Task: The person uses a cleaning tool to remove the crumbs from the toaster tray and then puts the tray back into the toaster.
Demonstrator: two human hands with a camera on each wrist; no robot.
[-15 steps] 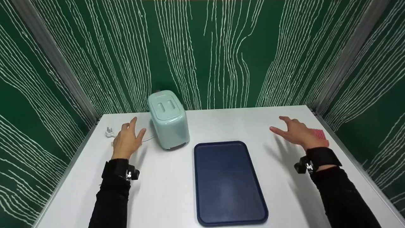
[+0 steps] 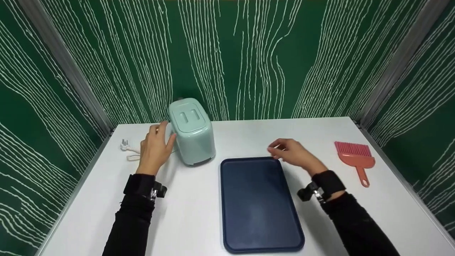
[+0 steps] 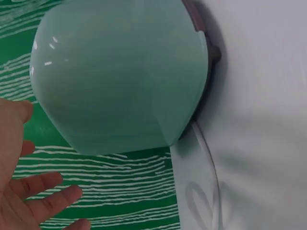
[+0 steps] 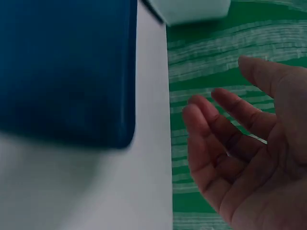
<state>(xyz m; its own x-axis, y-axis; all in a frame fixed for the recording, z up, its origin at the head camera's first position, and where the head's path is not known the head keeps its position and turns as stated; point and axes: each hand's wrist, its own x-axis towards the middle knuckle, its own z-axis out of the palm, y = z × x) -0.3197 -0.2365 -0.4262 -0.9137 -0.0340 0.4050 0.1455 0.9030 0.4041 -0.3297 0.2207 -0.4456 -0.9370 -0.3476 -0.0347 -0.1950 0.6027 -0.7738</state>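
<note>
A mint-green toaster with a lid on top stands at the back left of the white table. Close beside its left side is my left hand, fingers spread and nothing in its grasp; the left wrist view shows the toaster's side apart from the fingers. Above the far right corner of a dark blue tray hovers my right hand. Its fingers are loosely bent and hold nothing, as the right wrist view of the hand shows.
A coral brush or dustpan-like tool with pink bristles lies at the right. The toaster's white cord and plug lie at the back left. Green walls with white lines enclose the table's back and sides.
My right hand has swung left from over the pink-bristled tool to the tray's far corner, uncovering the tool. The left hand has moved right, closer to the toaster.
</note>
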